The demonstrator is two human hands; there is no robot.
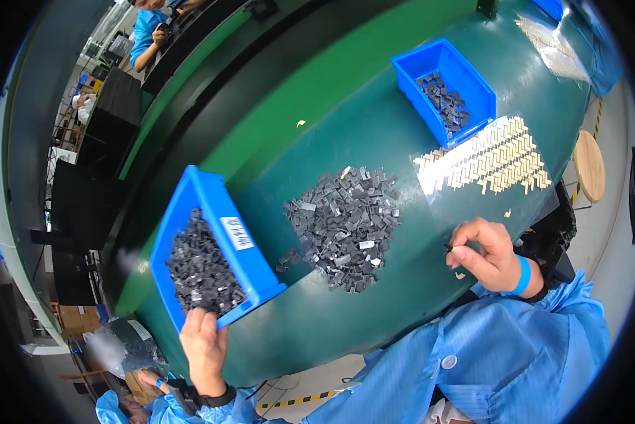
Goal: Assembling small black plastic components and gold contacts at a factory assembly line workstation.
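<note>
Left hand [204, 346] grasping near rim of tilted blue bin [211, 244] filled with dark parts, left of grey parts pile [344, 226] on green bench [374, 127]. Right hand [487, 256], right of pile, fingers pinched on small dark part [448, 249]. Second blue bin [446, 88] beyond pile, beige parts sheet [494, 157] beside it.

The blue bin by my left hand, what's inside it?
The blue bin holds a heap of small dark grey parts. The left hand grips its near edge. The bin's floor is covered by the heap.
</note>
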